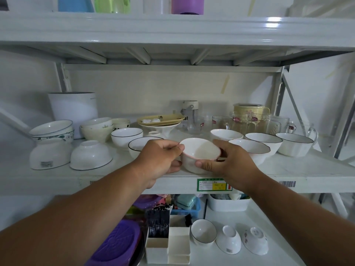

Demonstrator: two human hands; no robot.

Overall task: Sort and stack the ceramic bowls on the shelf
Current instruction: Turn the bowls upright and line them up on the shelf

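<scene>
A small white bowl with a pink rim point(199, 153) is tilted toward me near the front edge of the middle shelf point(288, 174). My left hand point(159, 160) pinches its left rim, thumb under the side. My right hand point(230, 160) grips its right side, thumb on the near wall. Black-rimmed white bowls stand behind: one partly hidden by my left hand point(138, 145), one further back point(126, 136), and three to the right point(251, 148) point(264, 141) point(294, 144). Two white bowls lie upside down at the left point(91, 155) point(49, 156).
A stack of patterned bowls point(52, 130), cream bowls point(97, 127) and a white pot point(73, 110) stand at the back left. Glass mugs point(244, 121) line the back right. The lower shelf holds three more bowls point(203, 232), white boxes point(178, 244) and purple lids point(119, 244).
</scene>
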